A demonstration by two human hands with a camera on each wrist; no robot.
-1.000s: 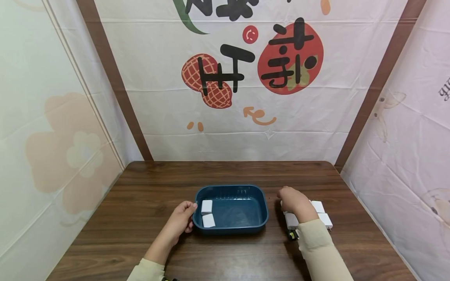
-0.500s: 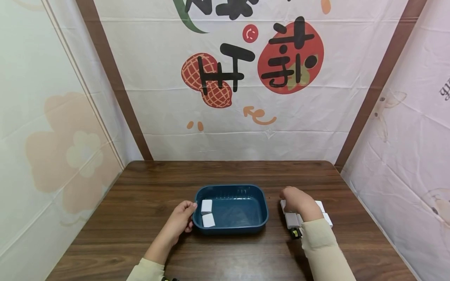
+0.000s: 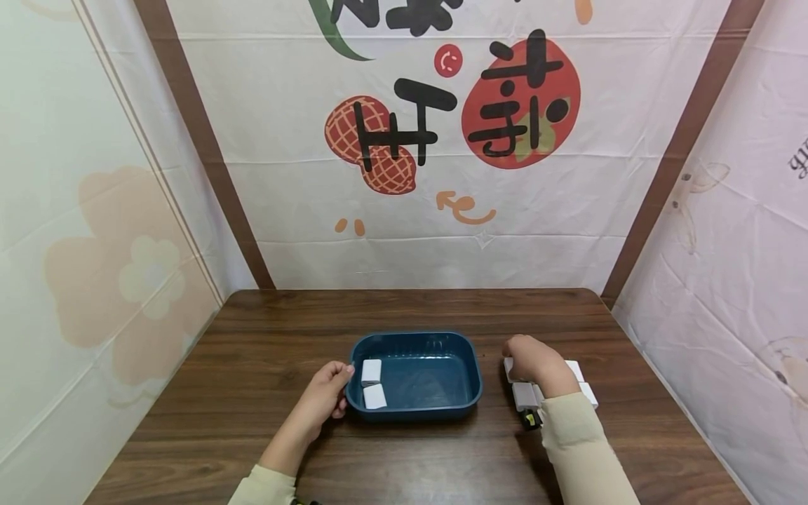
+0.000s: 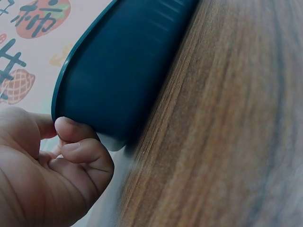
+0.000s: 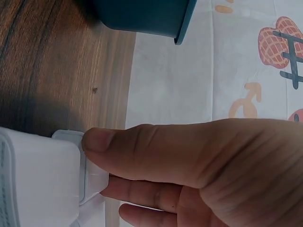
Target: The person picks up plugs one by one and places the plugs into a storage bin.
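Observation:
My left hand (image 3: 325,394) holds the left rim of a dark blue rectangular tray (image 3: 429,412). In the left wrist view, its thumb and curled fingers pinch the tray's edge. Two white power adapters, a rear one (image 3: 371,372) and a front one (image 3: 375,397), lie inside the tray along its left side. My right hand (image 3: 539,363) is over a group of white adapters on the table. In the right wrist view, its thumb and fingers pinch one white power adapter (image 5: 96,177); a nearer adapter (image 5: 45,177) stands beside it.
More white adapters, such as one at the front left (image 3: 524,397) and one at the right (image 3: 588,394), lie close together under and around my right hand. A wooden table (image 3: 442,456) bears everything. A printed curtain (image 3: 391,252) stands behind it.
My right hand has shifted slightly right and settled over the adapters, staying there over the last half second. The left hand and the tray have not moved.

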